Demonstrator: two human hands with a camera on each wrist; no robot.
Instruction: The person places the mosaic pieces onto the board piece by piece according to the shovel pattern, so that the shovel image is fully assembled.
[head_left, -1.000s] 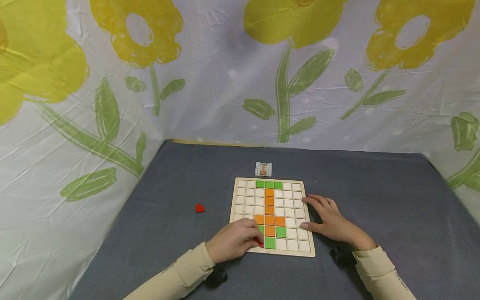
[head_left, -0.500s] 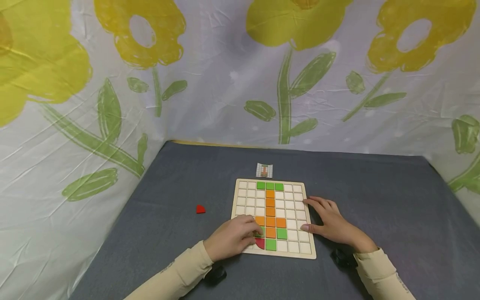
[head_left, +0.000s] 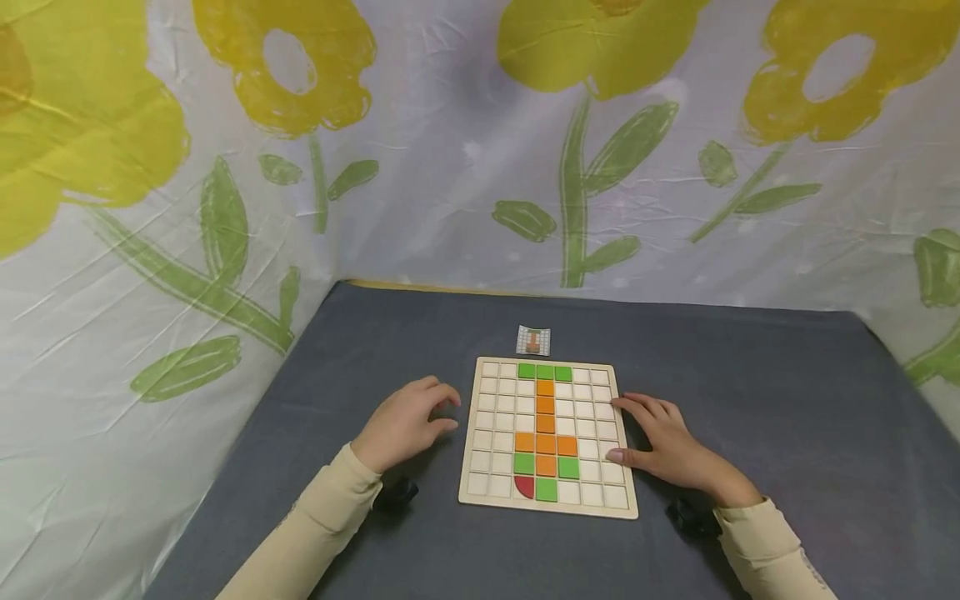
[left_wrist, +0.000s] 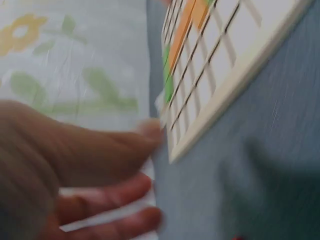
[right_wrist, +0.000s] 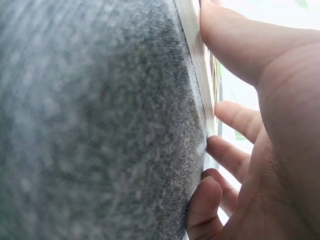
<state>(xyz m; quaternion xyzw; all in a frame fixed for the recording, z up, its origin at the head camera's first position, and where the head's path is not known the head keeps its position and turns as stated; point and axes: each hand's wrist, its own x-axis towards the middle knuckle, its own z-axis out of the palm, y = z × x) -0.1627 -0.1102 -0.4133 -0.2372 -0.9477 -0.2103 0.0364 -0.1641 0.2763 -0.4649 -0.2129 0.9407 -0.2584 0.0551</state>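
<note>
A wooden grid board [head_left: 483, 440] lies on the dark cloth, as seen in the head view. Orange square tiles [head_left: 545, 424] form a column with a short crossbar. Green tiles [head_left: 545, 372] top it, and others sit near its base. In the bottom row a red quarter-round piece [head_left: 524, 487] lies left of a green tile. My left hand [head_left: 405, 422] hovers left of the board, fingers loosely bent and holding nothing. A sliver of red [left_wrist: 238, 238] shows at the bottom of the left wrist view. My right hand [head_left: 667, 442] rests at the board's right edge, thumb [right_wrist: 227, 37] and fingertips touching it.
Behind the board lies a small printed card [head_left: 533, 341] with a matching pattern. The dark tablecloth [head_left: 720, 350] extends to both sides. A white curtain with yellow flowers [head_left: 420, 167] hangs around the table.
My left hand has let go of the red quarter-round piece in the bottom row and moved left off the board, now covering the loose red piece in the head view. The right hand stays put.
</note>
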